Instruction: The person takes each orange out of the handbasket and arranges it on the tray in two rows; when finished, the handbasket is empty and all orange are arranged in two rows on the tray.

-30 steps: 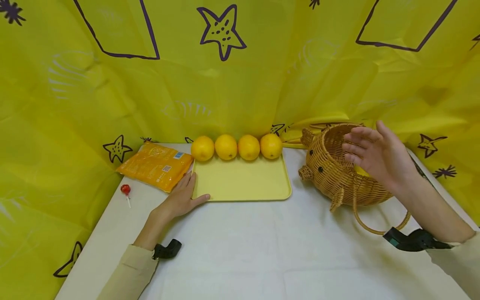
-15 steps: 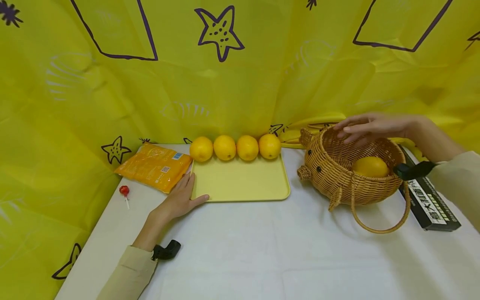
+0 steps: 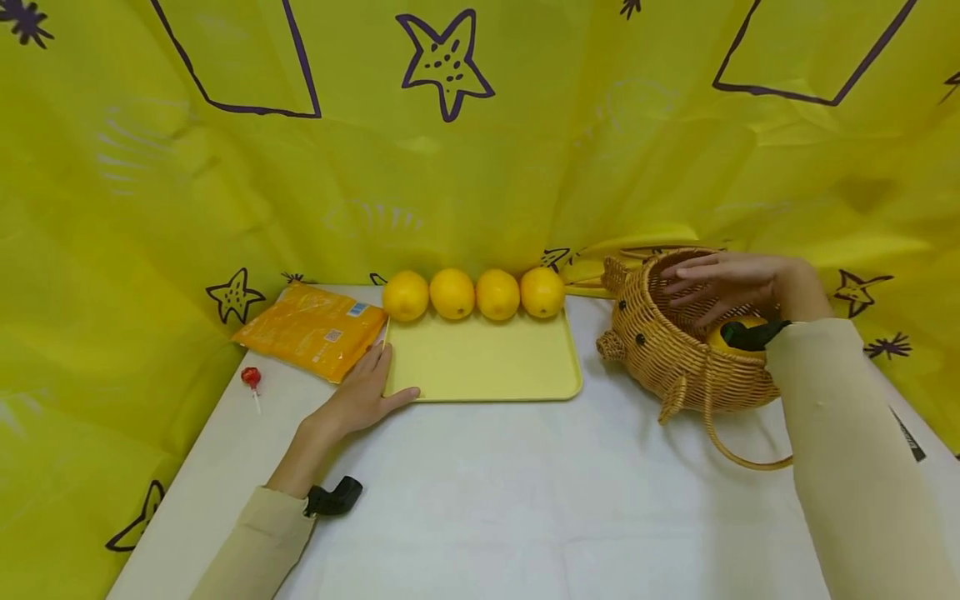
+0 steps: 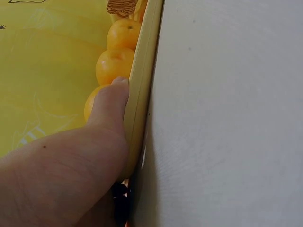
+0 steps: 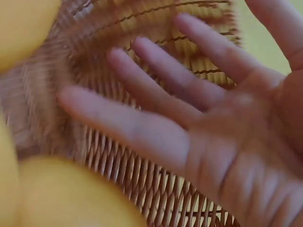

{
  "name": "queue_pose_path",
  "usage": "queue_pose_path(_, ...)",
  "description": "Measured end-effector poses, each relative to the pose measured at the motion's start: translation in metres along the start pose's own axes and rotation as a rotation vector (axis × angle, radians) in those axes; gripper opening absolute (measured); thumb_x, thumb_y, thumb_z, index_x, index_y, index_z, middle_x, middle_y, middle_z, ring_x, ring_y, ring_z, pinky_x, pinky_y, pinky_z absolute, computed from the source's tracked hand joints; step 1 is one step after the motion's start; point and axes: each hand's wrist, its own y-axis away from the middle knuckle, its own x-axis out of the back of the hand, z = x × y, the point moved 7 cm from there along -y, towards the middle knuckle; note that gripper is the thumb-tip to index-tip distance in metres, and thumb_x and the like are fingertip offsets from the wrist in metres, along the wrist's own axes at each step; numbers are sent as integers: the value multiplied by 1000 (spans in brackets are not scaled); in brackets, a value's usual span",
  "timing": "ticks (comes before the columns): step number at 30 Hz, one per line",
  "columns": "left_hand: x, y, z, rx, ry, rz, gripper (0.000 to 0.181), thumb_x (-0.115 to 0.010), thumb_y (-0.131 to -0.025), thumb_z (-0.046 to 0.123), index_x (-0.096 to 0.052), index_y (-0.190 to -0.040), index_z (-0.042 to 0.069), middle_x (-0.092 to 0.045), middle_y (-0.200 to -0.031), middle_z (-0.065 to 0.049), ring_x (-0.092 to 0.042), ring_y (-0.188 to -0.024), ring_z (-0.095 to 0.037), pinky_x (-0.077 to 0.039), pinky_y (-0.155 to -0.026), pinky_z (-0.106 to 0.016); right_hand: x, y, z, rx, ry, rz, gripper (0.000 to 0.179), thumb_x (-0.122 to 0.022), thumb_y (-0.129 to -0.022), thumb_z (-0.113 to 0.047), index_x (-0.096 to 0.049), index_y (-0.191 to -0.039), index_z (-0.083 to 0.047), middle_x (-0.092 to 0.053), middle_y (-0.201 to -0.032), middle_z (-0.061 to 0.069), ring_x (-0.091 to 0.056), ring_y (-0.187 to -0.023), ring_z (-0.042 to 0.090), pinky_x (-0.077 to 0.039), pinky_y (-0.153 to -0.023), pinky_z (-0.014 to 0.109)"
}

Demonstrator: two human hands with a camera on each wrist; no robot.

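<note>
My left hand point(image 3: 362, 402) rests at the near left corner of a pale yellow tray point(image 3: 487, 362). Its fingers lie along the tray's left side and the thumb on the front rim, as the left wrist view also shows. Several oranges point(image 3: 452, 294) stand in a row along the tray's back edge. At the right is a wicker pig-shaped basket point(image 3: 660, 362). My right hand point(image 3: 731, 282) reaches into its mouth, fingers spread and holding nothing. Large yellow fruits point(image 5: 71, 194) fill the left side of the right wrist view, beside the woven wall point(image 5: 137, 165).
An orange packet point(image 3: 311, 329) lies left of the tray, touching its corner. A red lollipop point(image 3: 251, 379) sits near the table's left edge. The basket's handle point(image 3: 738, 457) hangs down toward the front. A dark box point(image 3: 909, 437) is mostly hidden behind the right sleeve.
My right hand has gone from above the basket, across its far rim, down into its mouth. The right forearm now covers most of the dark box. The left hand has stayed at the tray.
</note>
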Motion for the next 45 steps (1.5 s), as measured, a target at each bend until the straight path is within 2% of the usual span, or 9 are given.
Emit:
queue_pose_path(5, -1, 0, 0, -1, -2, 4, 101, -53, -92, 59, -5, -153, -5, 4, -163, -23, -3, -151, -41, -11, -121, -57, -9, -8, 3, -41, -3, -49, 59, -31, -107, -35, -5, -158, -19, -32, -155, 0, -43, -138, 21, -47, -104, 51)
queue_pose_path(7, -1, 0, 0, -3, 2, 1, 102, -53, -92, 60, -5, -153, -5, 4, -163, -22, -3, -151, -41, -11, -121, -56, -11, -10, 2, -49, 17, -64, 61, -30, -107, -33, 0, -158, -18, -31, -156, 2, -41, -139, 23, -47, -104, 52)
queue_pose_path(11, -1, 0, 3, -4, 5, -9, 102, -52, -92, 61, -4, -153, -6, 3, -162, -24, -3, -150, -41, -11, -121, -57, -14, -12, 1, -80, 51, -56, 65, -32, -107, -33, 6, -157, -14, -18, -161, 15, -42, -138, 25, -49, -102, 51)
queue_pose_path(16, -1, -2, 2, 3, -13, -6, 102, -51, -92, 61, -4, -153, -6, 4, -162, -24, -3, -151, -41, -11, -121, -56, -18, -14, -2, -104, 100, -90, 71, -34, -106, -32, 11, -155, -9, 1, -161, 26, -30, -145, 37, -49, -101, 50)
queue_pose_path(20, 0, -2, 2, -5, -3, 7, 101, -53, -92, 59, -5, -153, -6, 4, -162, -24, -3, -151, -41, -11, -121, -56, -22, -16, -4, -136, 108, -126, 75, -37, -106, -31, 15, -154, -7, 5, -160, 27, -17, -148, 41, -50, -101, 48)
queue_pose_path(26, -4, 0, 1, -7, -4, 1, 101, -54, -92, 59, -5, -153, -6, 5, -163, -22, -3, -151, -41, -11, -121, -56, -31, -22, -2, -188, 34, -163, 80, -42, -105, -26, 19, -153, -6, 11, -160, 26, -2, -149, 43, -48, -103, 48)
queue_pose_path(33, -3, 1, 1, 0, -2, 10, 101, -54, -92, 59, -6, -153, -6, 4, -163, -22, -3, -151, -41, -12, -121, -57, -36, -29, -4, -197, 81, -192, 75, -44, -104, -28, 5, -155, -3, -9, -161, 26, -25, -147, 39, -51, -99, 45)
queue_pose_path(41, -4, 0, 0, -8, -7, 13, 102, -53, -91, 61, -6, -153, -5, 4, -163, -22, -4, -151, -41, -13, -121, -57, -37, -30, -8, -222, 168, -194, 74, -46, -102, -33, -7, -154, 2, -17, -158, 28, -38, -140, 34, -56, -86, 40)
queue_pose_path(45, -4, 0, -1, -9, -19, 16, 101, -53, -92, 60, -7, -153, -5, 2, -163, -23, -5, -150, -41, -13, -121, -57, -37, -31, -10, -226, 174, -189, 68, -48, -101, -32, -18, -152, 1, -29, -155, 24, -45, -133, 25, -57, -81, 38)
